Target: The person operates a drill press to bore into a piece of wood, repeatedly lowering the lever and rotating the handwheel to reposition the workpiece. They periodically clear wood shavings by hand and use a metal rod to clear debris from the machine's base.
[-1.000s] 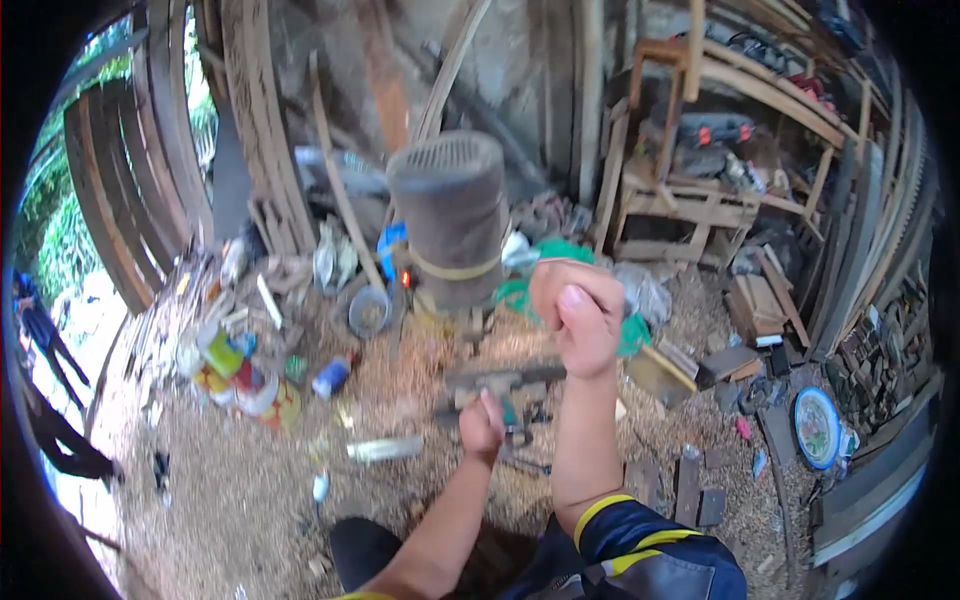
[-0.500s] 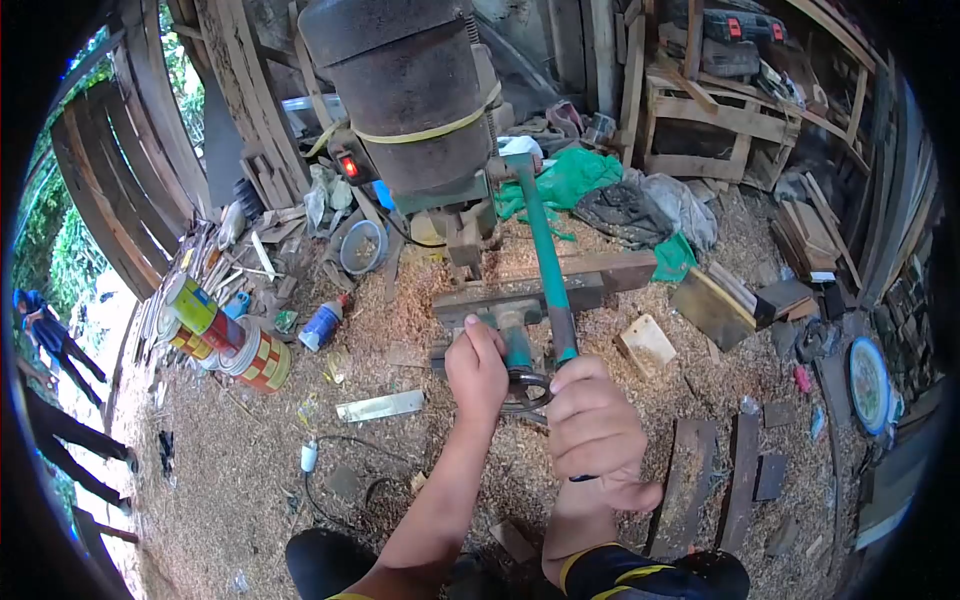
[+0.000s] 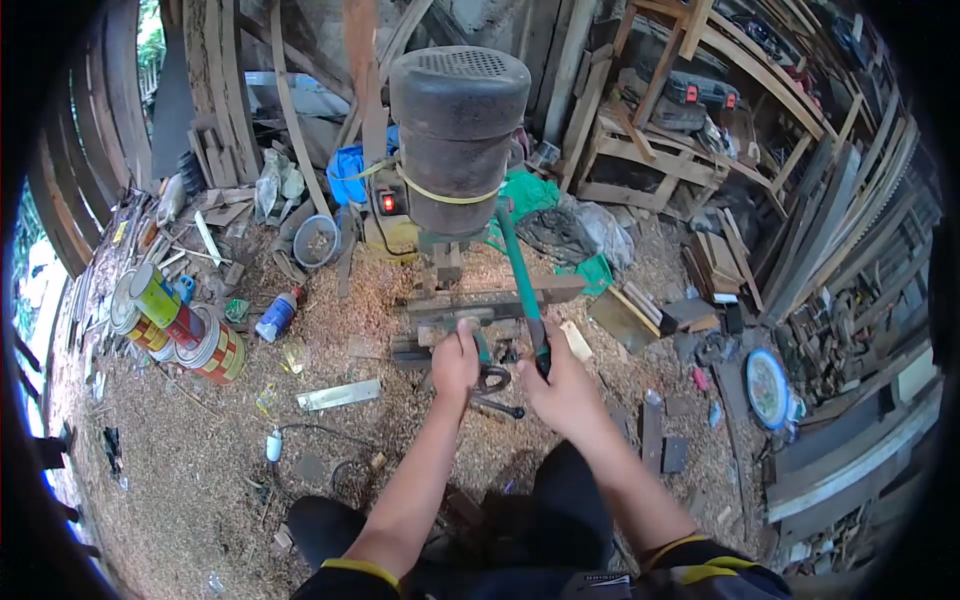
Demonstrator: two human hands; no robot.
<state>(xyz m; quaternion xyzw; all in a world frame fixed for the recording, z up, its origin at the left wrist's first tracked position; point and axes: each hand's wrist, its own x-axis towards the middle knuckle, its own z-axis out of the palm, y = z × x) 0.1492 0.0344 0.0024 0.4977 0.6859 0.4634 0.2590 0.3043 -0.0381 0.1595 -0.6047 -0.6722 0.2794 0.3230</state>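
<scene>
In front of me stands a motor-driven drilling or mortising machine (image 3: pixel 455 140), its red switch (image 3: pixel 388 203) lit. My right hand (image 3: pixel 562 388) is wrapped around the black grip of its long green lever (image 3: pixel 519 265). A dark wooden workpiece (image 3: pixel 545 289) lies across the machine's bed below the motor. My left hand (image 3: pixel 457 362) is closed at the front of the bed, beside a dark ring-shaped handwheel (image 3: pixel 492 379); what its fingers hold is hidden. A short black-ended bar (image 3: pixel 498 407) sticks out below the handwheel.
Wood shavings cover the floor. Stacked paint cans (image 3: pixel 205 345), a blue bottle (image 3: pixel 277 315) and a pale flat strip (image 3: pixel 339 394) lie left. A light wood block (image 3: pixel 576 341), planks (image 3: pixel 652 438), a round blue-rimmed tray (image 3: pixel 767 388) and a wooden rack (image 3: pixel 655 165) are right.
The view has pulled back and turned right. The motor head appears lower, closer to the workpiece. My right hand stays on the lever, and my left hand remains by the handwheel.
</scene>
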